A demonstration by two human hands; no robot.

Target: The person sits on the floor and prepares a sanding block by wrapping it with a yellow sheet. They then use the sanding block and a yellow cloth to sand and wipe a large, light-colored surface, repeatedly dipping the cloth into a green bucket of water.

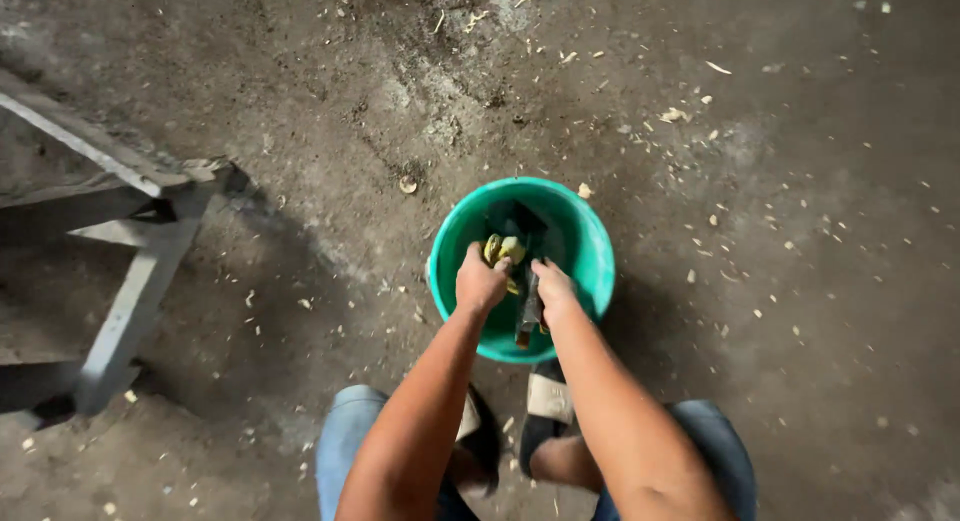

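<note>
A green plastic bucket (585,243) stands on the dirty concrete floor between my feet. My left hand (480,280) is over the bucket, closed around a yellow-green cloth or sponge (503,250). My right hand (553,287) is beside it, gripping a dark, narrow tool (527,316) that points down inside the bucket. Dark contents fill the bucket's bottom; what they are is unclear.
A grey wooden frame with a slanted leg (135,301) stands at the left. Wood chips and debris (690,111) litter the floor, mostly to the right. My sandalled feet (548,401) and jeans-clad knees are at the bottom of the view.
</note>
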